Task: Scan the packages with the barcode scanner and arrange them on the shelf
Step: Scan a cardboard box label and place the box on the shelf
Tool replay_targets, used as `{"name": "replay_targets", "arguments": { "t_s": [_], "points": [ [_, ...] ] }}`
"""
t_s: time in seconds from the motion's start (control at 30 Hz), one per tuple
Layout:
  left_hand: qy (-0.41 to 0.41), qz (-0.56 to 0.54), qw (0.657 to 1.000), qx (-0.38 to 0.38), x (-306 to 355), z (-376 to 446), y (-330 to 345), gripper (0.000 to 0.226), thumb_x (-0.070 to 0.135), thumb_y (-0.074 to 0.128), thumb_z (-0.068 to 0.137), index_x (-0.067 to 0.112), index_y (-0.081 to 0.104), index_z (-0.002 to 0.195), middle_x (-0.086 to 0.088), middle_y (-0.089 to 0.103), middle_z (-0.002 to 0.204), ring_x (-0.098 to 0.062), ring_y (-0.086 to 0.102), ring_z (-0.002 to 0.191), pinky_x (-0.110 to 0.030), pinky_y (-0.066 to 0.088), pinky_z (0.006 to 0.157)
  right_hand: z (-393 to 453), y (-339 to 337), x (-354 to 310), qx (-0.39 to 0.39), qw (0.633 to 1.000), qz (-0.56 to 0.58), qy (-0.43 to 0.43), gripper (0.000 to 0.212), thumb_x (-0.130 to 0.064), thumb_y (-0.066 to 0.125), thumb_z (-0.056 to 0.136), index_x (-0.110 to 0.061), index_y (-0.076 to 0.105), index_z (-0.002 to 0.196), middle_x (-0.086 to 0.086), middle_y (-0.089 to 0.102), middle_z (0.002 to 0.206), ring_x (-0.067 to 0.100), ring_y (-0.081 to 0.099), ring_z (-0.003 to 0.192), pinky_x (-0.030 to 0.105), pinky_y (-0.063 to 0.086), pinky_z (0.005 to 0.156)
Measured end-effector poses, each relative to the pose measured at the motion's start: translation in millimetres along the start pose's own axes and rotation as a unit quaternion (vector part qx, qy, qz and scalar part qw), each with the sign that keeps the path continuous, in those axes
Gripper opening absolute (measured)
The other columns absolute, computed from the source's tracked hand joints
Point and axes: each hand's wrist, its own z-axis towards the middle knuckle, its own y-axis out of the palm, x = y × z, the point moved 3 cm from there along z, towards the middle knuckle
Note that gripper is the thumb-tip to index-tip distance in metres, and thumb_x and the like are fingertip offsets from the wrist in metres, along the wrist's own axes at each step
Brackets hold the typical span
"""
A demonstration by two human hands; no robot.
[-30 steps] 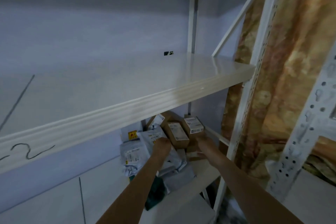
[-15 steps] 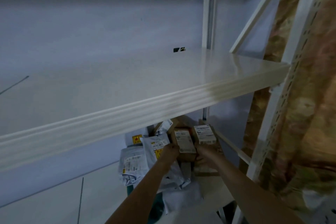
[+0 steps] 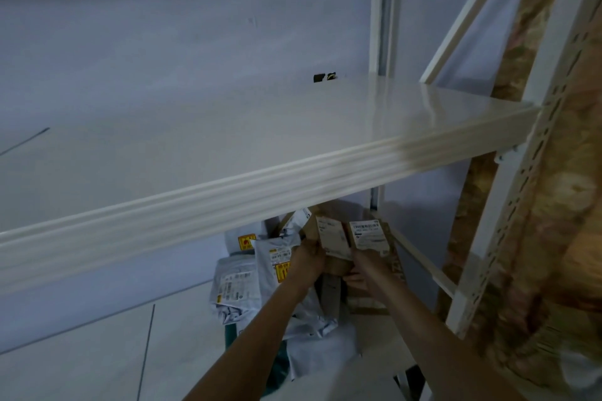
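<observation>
A white upper shelf (image 3: 228,146) cuts across the view, bare metal with a small dark clip (image 3: 324,77) at its back edge. Below it, on the lower shelf (image 3: 374,340), grey mailer bags (image 3: 241,283) lie heaped at the left, their labels and yellow stickers facing up. Just right of them the left hand (image 3: 308,259) curls its fingers round the near end of a brown box (image 3: 332,238) that leans upright against the pile. Touching that box on its right stands a second box (image 3: 369,234) with a white label, and the right hand (image 3: 366,270) grips its lower end, fingers bent under it. A flat carton (image 3: 395,265) lies beneath. Farther right rise the perforated white uprights (image 3: 508,205), with a mottled brown curtain (image 3: 560,238) behind them.
</observation>
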Motion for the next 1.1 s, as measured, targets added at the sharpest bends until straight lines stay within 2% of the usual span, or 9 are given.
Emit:
{"name": "replay_targets", "arguments": {
  "t_s": [0.07,0.23,0.3,0.37,0.47,0.63,0.8,0.97,1.1],
  "points": [
    [0.007,-0.021,0.999,0.026,-0.7,-1.2,-5.0,0.026,0.019,0.05,0.098,0.004,0.054,0.119,-0.014,0.067,0.116,-0.03,0.065,0.105,-0.04,0.055,0.09,-1.7,0.8,-2.9,-0.002,1.0,0.008,-0.005,0.034,-0.04,0.045,0.103,-0.014,0.054,0.123,0.015,0.065,0.12,0.03,0.069,0.091,0.034,0.058,0.073],
    [-0.09,-0.163,0.979,0.082,-11.2,-9.8,-22.1,0.019,0.019,0.063,0.092,0.017,0.047,0.102,-0.018,0.066,0.107,-0.036,0.068,0.095,-0.057,0.057,0.08,1.6,8.1,-7.4,0.01,1.0,0.024,-0.008,0.029,-0.035,0.048,0.103,-0.011,0.064,0.102,0.009,0.072,0.087,0.026,0.071,0.081,0.035,0.06,0.069],
    [-0.123,-0.274,0.953,0.047,-12.5,-18.4,-34.7,0.029,0.024,0.071,0.089,0.017,0.049,0.107,-0.02,0.066,0.11,-0.037,0.068,0.096,-0.052,0.059,0.078,0.9,13.9,-11.0,0.002,1.0,0.016,-0.026,0.032,-0.041,0.05,0.102,-0.013,0.066,0.104,0.005,0.072,0.085,0.023,0.07,0.08,0.034,0.059,0.068],
    [-0.139,-0.313,0.94,-0.006,-15.7,-29.7,-48.1,0.045,0.027,0.072,0.087,0.019,0.047,0.123,-0.019,0.066,0.113,-0.034,0.068,0.096,-0.048,0.059,0.08,-3.0,23.5,-14.3,-0.034,0.998,0.017,-0.041,0.033,-0.051,0.053,0.098,-0.022,0.064,0.109,0.002,0.073,0.091,0.021,0.07,0.083,0.033,0.059,0.065],
    [-0.154,-0.31,0.937,-0.05,-22.5,-47.6,-64.7,0.053,0.021,0.07,0.089,0.029,0.042,0.134,-0.017,0.069,0.114,-0.033,0.07,0.097,-0.053,0.054,0.092,-7.9,46.3,-13.8,-0.095,0.994,0.029,-0.042,0.038,-0.058,0.056,0.094,-0.03,0.058,0.12,0.001,0.073,0.105,0.024,0.071,0.096,0.045,0.06,0.083],
    [-0.164,-0.294,0.939,-0.07,-40.4,-74.1,-94.5,0.051,0.013,0.061,0.092,0.031,0.044,0.137,-0.018,0.068,0.116,-0.036,0.066,0.107,-0.053,0.052,0.096,-35.7,91.1,5.0,-0.188,0.979,-0.006,-0.078,0.041,-0.054,0.063,0.091,-0.028,0.065,0.123,0.003,0.078,0.099,0.023,0.077,0.086,0.036,0.063,0.068],
    [-0.135,-0.278,0.95,-0.038,-57.0,-109.2,-145.6,0.058,0.039,0.074,0.081,0.023,0.051,0.132,-0.009,0.072,0.113,-0.027,0.07,0.104,-0.044,0.058,0.086,-79.8,150.0,17.7,-0.272,0.958,-0.002,-0.093,0.036,-0.045,0.072,0.088,-0.03,0.065,0.12,0.001,0.078,0.104,0.019,0.077,0.09,0.037,0.063,0.068],
    [-0.119,-0.274,0.954,0.02,-83.6,-160.1,-222.0,0.06,0.041,0.075,0.078,0.023,0.053,0.131,-0.005,0.073,0.111,-0.023,0.071,0.102,-0.039,0.059,0.082,-126.0,222.1,25.2,-0.308,0.945,-0.037,-0.104,0.041,-0.036,0.079,0.084,-0.023,0.062,0.119,0.005,0.076,0.109,0.018,0.077,0.088,0.035,0.062,0.068],
    [-0.118,-0.235,0.962,0.076,-118.0,-215.6,-290.3,0.051,0.039,0.068,0.088,0.021,0.052,0.133,-0.004,0.074,0.108,-0.021,0.073,0.097,-0.044,0.06,0.083,-172.4,294.0,47.0,-0.318,0.94,-0.042,-0.113,0.045,-0.029,0.08,0.083,-0.019,0.061,0.123,0.006,0.076,0.109,0.024,0.076,0.092,0.038,0.063,0.071]
  ]
}}
